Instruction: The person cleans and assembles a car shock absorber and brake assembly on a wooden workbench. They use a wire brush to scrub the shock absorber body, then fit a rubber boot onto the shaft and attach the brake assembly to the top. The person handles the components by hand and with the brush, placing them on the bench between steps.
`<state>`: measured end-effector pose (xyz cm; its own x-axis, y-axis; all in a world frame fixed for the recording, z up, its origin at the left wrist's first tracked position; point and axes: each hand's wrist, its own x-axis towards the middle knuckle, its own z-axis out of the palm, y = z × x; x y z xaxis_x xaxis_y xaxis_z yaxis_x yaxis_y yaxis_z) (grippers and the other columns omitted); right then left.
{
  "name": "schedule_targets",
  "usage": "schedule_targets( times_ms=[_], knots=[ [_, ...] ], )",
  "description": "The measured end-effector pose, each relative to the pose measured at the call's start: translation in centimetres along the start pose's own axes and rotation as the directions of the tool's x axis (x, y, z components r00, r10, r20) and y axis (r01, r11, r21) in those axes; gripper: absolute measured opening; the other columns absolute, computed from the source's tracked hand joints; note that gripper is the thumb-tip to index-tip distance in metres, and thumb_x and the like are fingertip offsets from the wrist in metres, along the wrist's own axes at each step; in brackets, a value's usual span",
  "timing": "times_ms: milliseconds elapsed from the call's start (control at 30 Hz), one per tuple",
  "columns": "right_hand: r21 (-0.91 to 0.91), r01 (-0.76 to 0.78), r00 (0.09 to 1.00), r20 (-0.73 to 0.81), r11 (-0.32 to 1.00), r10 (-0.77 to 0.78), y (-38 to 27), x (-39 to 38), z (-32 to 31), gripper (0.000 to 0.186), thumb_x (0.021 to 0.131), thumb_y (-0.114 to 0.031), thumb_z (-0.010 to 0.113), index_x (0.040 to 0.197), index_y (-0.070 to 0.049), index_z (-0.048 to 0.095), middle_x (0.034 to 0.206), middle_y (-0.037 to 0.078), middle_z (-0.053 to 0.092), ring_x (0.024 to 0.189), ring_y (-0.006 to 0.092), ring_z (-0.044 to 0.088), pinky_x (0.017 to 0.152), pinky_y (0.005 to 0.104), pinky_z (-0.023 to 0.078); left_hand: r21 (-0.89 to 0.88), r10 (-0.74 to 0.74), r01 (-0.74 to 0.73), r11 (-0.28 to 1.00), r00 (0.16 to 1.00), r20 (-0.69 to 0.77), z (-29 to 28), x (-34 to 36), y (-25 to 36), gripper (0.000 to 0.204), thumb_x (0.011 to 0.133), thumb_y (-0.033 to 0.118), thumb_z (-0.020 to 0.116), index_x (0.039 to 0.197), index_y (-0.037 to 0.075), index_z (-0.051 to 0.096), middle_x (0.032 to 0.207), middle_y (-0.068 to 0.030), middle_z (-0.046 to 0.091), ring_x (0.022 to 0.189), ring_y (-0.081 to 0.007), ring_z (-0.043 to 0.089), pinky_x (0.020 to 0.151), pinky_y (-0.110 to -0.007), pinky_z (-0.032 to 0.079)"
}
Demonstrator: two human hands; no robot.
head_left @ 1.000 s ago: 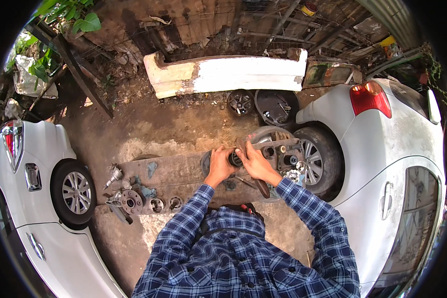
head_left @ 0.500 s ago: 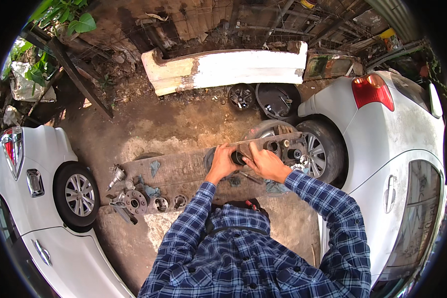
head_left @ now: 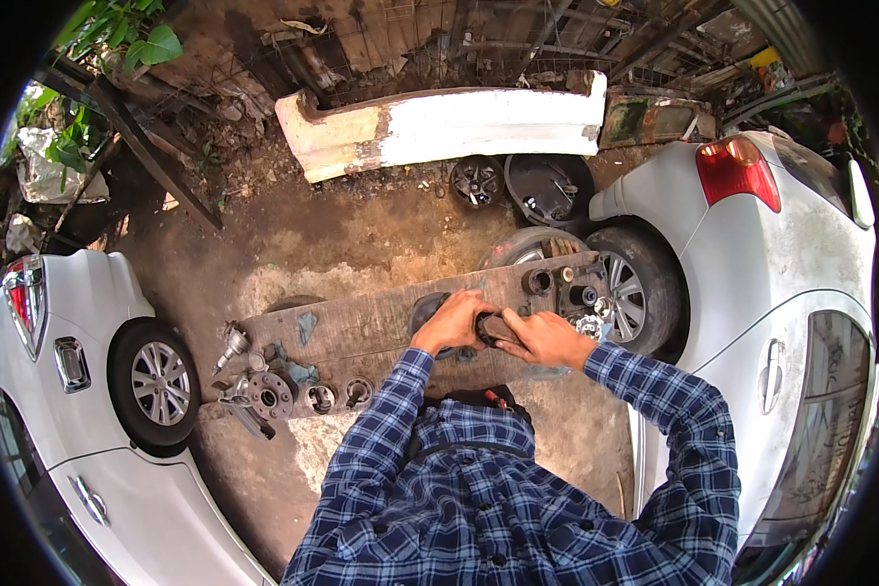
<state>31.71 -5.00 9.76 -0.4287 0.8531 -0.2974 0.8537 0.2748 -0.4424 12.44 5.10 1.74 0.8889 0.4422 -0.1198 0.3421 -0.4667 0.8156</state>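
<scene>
Both hands are busy, out in front of me and above the table (head_left: 366,335) — my left hand (head_left: 452,322) curls round one end of a dark part (head_left: 499,330), and my right hand (head_left: 549,339) grips it from the other side, thumb laid along the top. Fingers cover much of it, so I can't tell its full shape. It sits between my palms, a little right of the table's middle, with a dark round piece (head_left: 427,312) lying just left of my left hand.

Over to the table's left end: a round flange with holes (head_left: 270,395), a silver shaft-like part (head_left: 232,348), two metal rings side by side, and a blue rag (head_left: 307,327) near the far edge. At the right end there's a black ring (head_left: 537,282), a black cylinder (head_left: 584,295) and a silver perforated disc (head_left: 590,327).

Now for writing: the dusty side window (head_left: 813,420) of the pale car (head_left: 645,207) on my right carries faint, letter-like strokes — too blurred to make out. Beyond the table lie a black basin (head_left: 574,205) and, farther back, a long white bumper (head_left: 488,127) with its paint worn at the left.
</scene>
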Motion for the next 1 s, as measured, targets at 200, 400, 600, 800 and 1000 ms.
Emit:
schedule_targets(
  times_ms=[200, 400, 600, 800, 1000],
  knots=[
    [0.175, -0.122, 0.984, -0.103, 0.977, 0.142, -1.0, 0.5, 1.0, 0.049, 0.101, -0.039, 0.052, 0.121, 0.004, 0.037, 0.067, 0.027, 0.062, 0.063, 0.0484, 0.063, 0.057, 0.0547, 0.05, 0.012, -0.028, 0.03, 0.999, 0.992, -0.12, 1.7, -0.2, -0.5, 0.056, 0.045, 0.021, 0.094, 0.092, 0.001, 0.07, 0.103, -0.0113, 0.058, 0.096, -0.0346, 0.055, 0.096, -0.049, 0.043],
    [0.395, -0.274, 0.929, -0.129, 0.877, 0.348, -1.3, 0.9, 1.5, 0.044, 0.102, -0.033, 0.052, 0.118, 0.005, 0.035, 0.067, 0.03, 0.059, 0.067, 0.0527, 0.059, 0.059, 0.055, 0.046, -0.02, -0.131, 0.129, 0.991, 0.973, -0.191, 2.3, 0.3, 0.0, 0.073, 0.047, 0.023, 0.094, 0.111, 0.002, 0.065, 0.113, -0.0146, 0.061, 0.112, -0.0391, 0.055, 0.102, -0.052, 0.042],
    [0.547, -0.333, 0.832, -0.212, 0.768, 0.512, -1.5, 2.4, 2.1, 0.045, 0.102, -0.036, 0.05, 0.119, 0.004, 0.035, 0.083, 0.037, 0.06, 0.087, 0.0565, 0.058, 0.077, 0.0598, 0.043, -0.079, -0.187, 0.17, 0.982, 0.93, -0.316, 1.9, 0.1, 0.0, 0.085, 0.051, 0.02, 0.093, 0.126, 0.001, 0.057, 0.118, -0.0195, 0.064, 0.115, -0.0397, 0.056, 0.098, -0.049, 0.046],
    [0.7, -0.418, 0.685, -0.176, 0.579, 0.707, -1.7, 4.9, 1.8, 0.046, 0.103, -0.037, 0.048, 0.117, 0.005, 0.037, 0.092, 0.039, 0.062, 0.099, 0.0574, 0.058, 0.084, 0.0589, 0.044, 0.084, -0.132, 0.202, 0.976, 0.848, -0.513, 3.3, -0.4, 0.5, 0.071, 0.057, 0.017, 0.089, 0.119, 0.0, 0.06, 0.106, -0.0158, 0.065, 0.106, -0.034, 0.058, 0.093, -0.043, 0.046],
    [0.687, -0.448, 0.648, -0.191, 0.572, 0.737, -2.1, 5.6, 1.3, 0.041, 0.103, -0.036, 0.046, 0.114, 0.002, 0.039, 0.091, 0.037, 0.061, 0.096, 0.0546, 0.059, 0.079, 0.055, 0.045, 0.086, -0.161, 0.262, 0.961, 0.787, -0.596, 3.8, -0.2, 0.7, 0.066, 0.058, 0.017, 0.088, 0.116, -0.001, 0.063, 0.106, -0.0147, 0.065, 0.107, -0.0326, 0.058, 0.093, -0.043, 0.046]
  ],
)
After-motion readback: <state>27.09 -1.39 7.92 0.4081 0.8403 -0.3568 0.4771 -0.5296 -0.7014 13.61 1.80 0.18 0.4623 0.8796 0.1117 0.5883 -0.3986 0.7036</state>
